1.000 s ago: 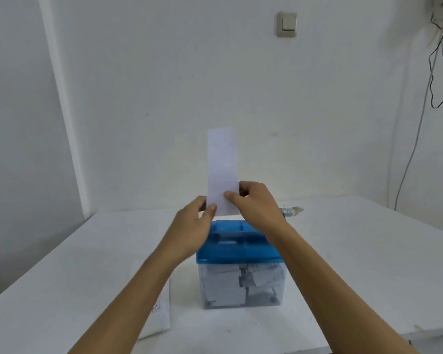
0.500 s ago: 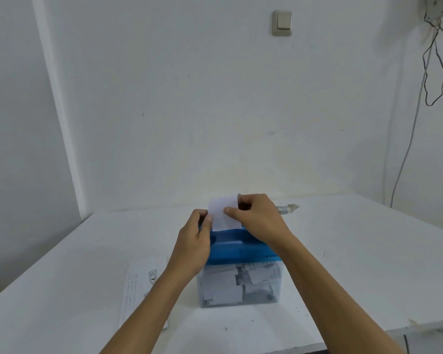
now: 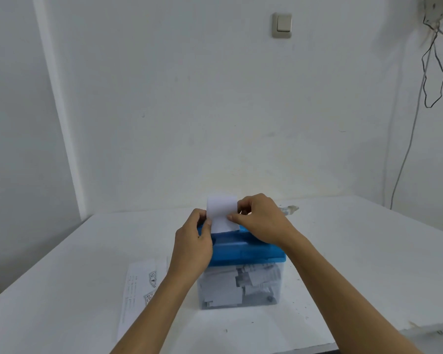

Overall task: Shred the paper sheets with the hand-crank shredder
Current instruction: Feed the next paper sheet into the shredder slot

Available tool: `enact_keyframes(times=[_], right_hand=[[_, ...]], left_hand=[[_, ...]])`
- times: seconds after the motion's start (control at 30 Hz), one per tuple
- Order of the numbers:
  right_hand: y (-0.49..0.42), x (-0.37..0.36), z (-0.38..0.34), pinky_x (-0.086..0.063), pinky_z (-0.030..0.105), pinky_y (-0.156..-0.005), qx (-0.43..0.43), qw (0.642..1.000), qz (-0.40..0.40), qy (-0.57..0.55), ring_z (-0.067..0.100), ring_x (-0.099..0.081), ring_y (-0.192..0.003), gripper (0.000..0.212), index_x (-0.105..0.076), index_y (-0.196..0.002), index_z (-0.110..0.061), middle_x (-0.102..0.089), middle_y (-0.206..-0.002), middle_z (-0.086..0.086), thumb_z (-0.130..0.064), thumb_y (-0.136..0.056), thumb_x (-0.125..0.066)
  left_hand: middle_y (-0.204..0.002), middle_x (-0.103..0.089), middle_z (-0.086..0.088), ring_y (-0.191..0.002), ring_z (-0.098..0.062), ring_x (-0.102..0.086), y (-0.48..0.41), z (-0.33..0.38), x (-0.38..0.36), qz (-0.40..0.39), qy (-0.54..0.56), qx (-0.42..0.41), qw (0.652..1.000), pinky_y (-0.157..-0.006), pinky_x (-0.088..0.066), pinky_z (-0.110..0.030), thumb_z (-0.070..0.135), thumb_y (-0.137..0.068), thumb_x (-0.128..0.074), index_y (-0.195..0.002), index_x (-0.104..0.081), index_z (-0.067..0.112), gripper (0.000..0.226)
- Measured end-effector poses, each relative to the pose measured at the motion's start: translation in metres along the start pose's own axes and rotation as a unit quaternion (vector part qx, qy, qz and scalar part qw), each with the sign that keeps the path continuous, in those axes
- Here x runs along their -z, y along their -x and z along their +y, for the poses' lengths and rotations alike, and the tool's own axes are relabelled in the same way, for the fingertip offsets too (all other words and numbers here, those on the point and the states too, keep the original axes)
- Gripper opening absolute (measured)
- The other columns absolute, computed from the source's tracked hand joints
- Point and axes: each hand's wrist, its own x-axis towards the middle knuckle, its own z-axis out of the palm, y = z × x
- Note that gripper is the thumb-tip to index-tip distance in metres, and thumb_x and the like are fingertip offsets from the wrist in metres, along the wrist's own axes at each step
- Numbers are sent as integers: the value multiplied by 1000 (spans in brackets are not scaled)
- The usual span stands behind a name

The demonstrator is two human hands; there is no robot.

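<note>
The hand-crank shredder (image 3: 243,250) stands mid-table: a blue top on a clear bin (image 3: 241,290) holding several paper pieces. A short white paper strip (image 3: 221,213) stands upright over the blue top. My left hand (image 3: 193,244) pinches the strip's left edge with thumb and fingers. My right hand (image 3: 260,221) pinches its right edge. The crank (image 3: 289,209) shows only as a pale tip behind my right hand. Whether the strip's lower end sits in the slot is hidden by my hands.
A printed paper sheet (image 3: 138,284) lies flat on the white table (image 3: 368,264), left of the shredder and partly under my left forearm. The table's front edge runs along the lower right. A wall stands close behind, with a cable (image 3: 407,154) hanging at the right.
One second ago the strip stood tall above my hands; it now shows only a short stub. Both hands have stayed on its edges over the blue top.
</note>
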Motion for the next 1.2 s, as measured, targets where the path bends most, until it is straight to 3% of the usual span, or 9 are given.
enact_keyframes(times=[0.13,0.27,0.4,0.57,0.77,0.87,0.97,1.07,1.2], right_hand=[[1,-2,7,-42,15,-60,-27,997,70,-28,10,-58,-68,18,-73,-91,-11,-67,-82,2,-28,-93,-67],[5,-6,6,-43,20,-59,0,999,45,-6,9,-50,-58,23,-67,-74,-18,-58,-65,-6,-34,-90,-69],[7,-6,7,-46,26,-59,9,1000,-4,-26,8,-51,-56,22,-73,-78,-17,-69,-74,4,-37,-87,-71],[7,-3,7,-45,23,-60,7,999,-6,-52,6,-52,-58,23,-70,-74,-15,-65,-69,2,-34,-88,-70],[5,-6,9,-53,30,-65,7,999,-4,-39,10,-56,-63,26,-71,-78,-11,-67,-73,4,-36,-87,-71],[4,-5,9,-52,32,-65,7,999,-1,-47,8,-53,-58,27,-70,-75,-11,-66,-67,3,-35,-87,-73],[5,-5,9,-50,29,-62,4,999,5,-49,9,-53,-56,24,-71,-72,-16,-63,-61,-6,-35,-86,-74],[3,-5,9,-56,33,-70,-9,999,-4,-31,19,-65,-71,24,-75,-84,-12,-72,-76,3,-36,-85,-74],[2,-1,11,-52,30,-64,-17,999,-21,-36,17,-61,-65,27,-73,-81,-6,-70,-77,10,-33,-84,-76]], left_hand=[[-101,-57,25,-94,6,-56,-2,-2,-1,-5,-4,15,1000,-67,-41,-2,22,-108,-37,-112,-49,31,16],[-100,-56,22,-89,2,-57,1,-2,-1,-3,-8,10,1000,-66,-44,-3,21,-108,-33,-113,-49,29,18],[-99,-55,19,-85,-1,-56,2,-2,0,-4,5,7,1000,-67,-47,-6,21,-109,-33,-116,-47,26,17],[-108,-55,11,-95,0,-55,1,-6,-2,-14,-1,18,1000,-70,-44,-8,19,-109,-31,-117,-48,25,20],[-100,-54,19,-93,1,-55,3,-5,-1,-14,-1,12,1000,-69,-46,-4,16,-109,-28,-112,-49,23,22],[-98,-57,10,-90,-8,-57,3,-4,-2,-9,5,12,1000,-70,-49,-13,25,-109,-27,-109,-49,22,22],[-95,-58,7,-86,-8,-56,2,-3,-3,-10,15,12,1000,-69,-45,-13,33,-107,-36,-107,-50,21,19],[-102,-58,16,-96,0,-55,2,-4,-2,-17,16,13,1000,-73,-44,-9,26,-104,-48,-107,-52,23,6],[-100,-58,15,-95,-1,-55,1,-4,-2,-20,5,8,1000,-71,-42,-7,23,-104,-50,-103,-53,24,4]])
